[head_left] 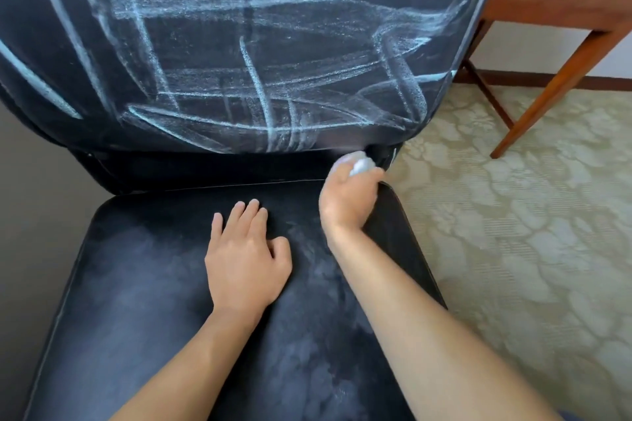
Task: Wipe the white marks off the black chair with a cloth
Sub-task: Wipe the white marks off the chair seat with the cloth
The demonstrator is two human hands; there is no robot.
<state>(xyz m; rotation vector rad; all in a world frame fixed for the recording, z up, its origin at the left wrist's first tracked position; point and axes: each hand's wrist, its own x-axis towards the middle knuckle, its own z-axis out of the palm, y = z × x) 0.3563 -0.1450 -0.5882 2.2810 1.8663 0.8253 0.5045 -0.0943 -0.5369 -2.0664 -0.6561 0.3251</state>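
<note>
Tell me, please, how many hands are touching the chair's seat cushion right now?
1: the left hand rests flat on the seat cushion. The right hand grips a cloth at the backrest's lower right corner.

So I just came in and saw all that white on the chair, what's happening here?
A person is cleaning a black chair. Their right hand grips a bunched pale cloth at the lower right corner of the backrest, while the left hand rests flat on the seat. The backrest is covered in white streaks, and the seat shows a faint white haze, so most of the wiping is not yet done.
</note>
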